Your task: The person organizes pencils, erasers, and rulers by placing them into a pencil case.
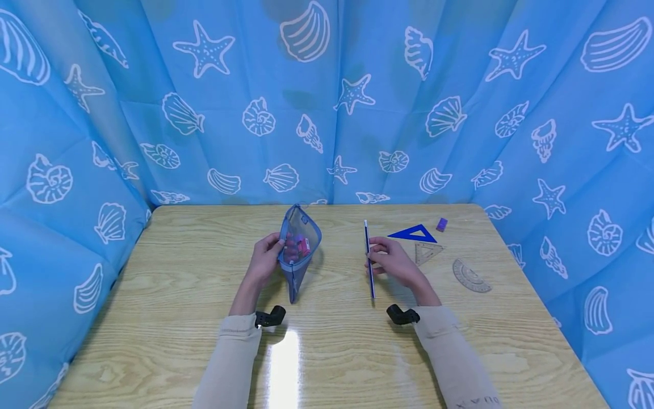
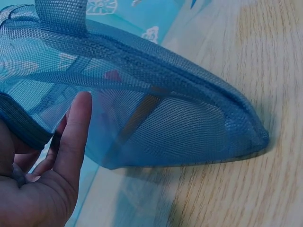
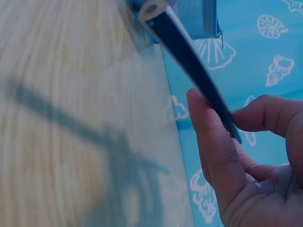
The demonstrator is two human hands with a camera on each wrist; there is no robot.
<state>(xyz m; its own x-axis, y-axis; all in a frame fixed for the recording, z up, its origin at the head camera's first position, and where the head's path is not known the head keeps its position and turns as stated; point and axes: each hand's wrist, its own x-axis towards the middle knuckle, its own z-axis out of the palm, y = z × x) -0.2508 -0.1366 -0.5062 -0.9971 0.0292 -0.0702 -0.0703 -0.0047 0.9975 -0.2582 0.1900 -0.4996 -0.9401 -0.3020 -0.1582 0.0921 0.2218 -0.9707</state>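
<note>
2 beige sleeves (image 1: 230, 360), black cameras (image 1: 276, 315)

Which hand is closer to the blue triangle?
The right hand: holding a pencil, it is slightly left and on the near side of the blue triangle. The left hand grips the mesh pouch, much farther left.

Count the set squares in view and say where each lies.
2. The blue set square lies beyond the right hand, to its right; the clear set square lies just nearer the person, beside that hand. More could be hidden in the mesh pouch.
</note>
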